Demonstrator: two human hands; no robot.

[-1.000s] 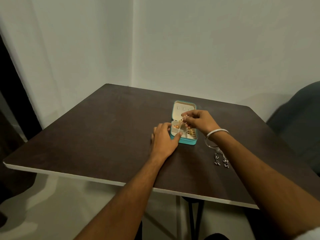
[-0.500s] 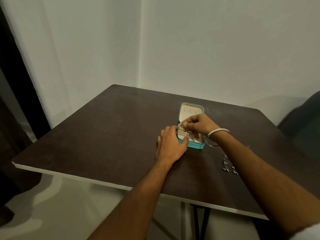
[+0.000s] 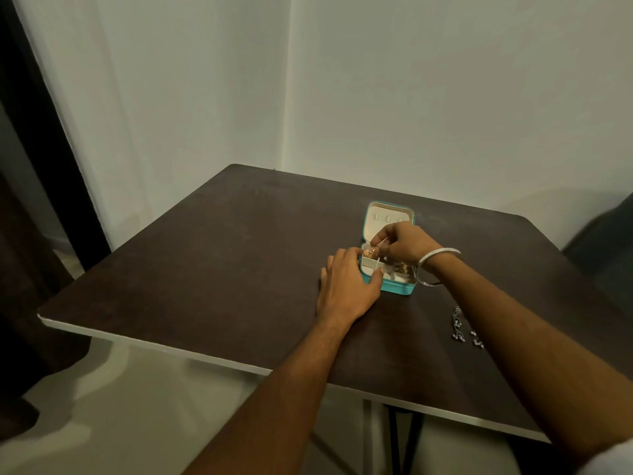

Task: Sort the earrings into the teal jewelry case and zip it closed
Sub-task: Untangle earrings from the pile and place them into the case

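Case [image 3: 397, 289]: teal, unzipped, lid [image 3: 388, 219] tipped back toward 12 o'clock, sitting on the dark surface [image 3: 205, 262] right of centre. Tray inside is split into small cream compartments; something gold lies in one on the 3 o'clock side, too small to say more.

Left hand [image 3: 346, 289]: lies against the 9 o'clock side of the case, fingers fairly straight along its wall, thumb touching the front corner. Bracing it, not gripping.

Right hand [image 3: 406, 243]: over the tray, fingers curled, pinching a gold earring [image 3: 370, 251] by its thin post above the compartment at the far left. Silver bangle [image 3: 436, 267] on that wrist.

Silver earrings [image 3: 460, 329]: loose on the surface at 4 o'clock from the case, well apart from it, partly behind the right forearm.

Step in hand, as I read it: seating the gold earring in its slot. Sorting is only partly done and the zip is untouched.

Next move calls for: lower the piece fully into the compartment before letting go, keep the case braced, then reach to 4 o'clock for the silver ones. Dangly bits may snag each other, so lift them one at a time.
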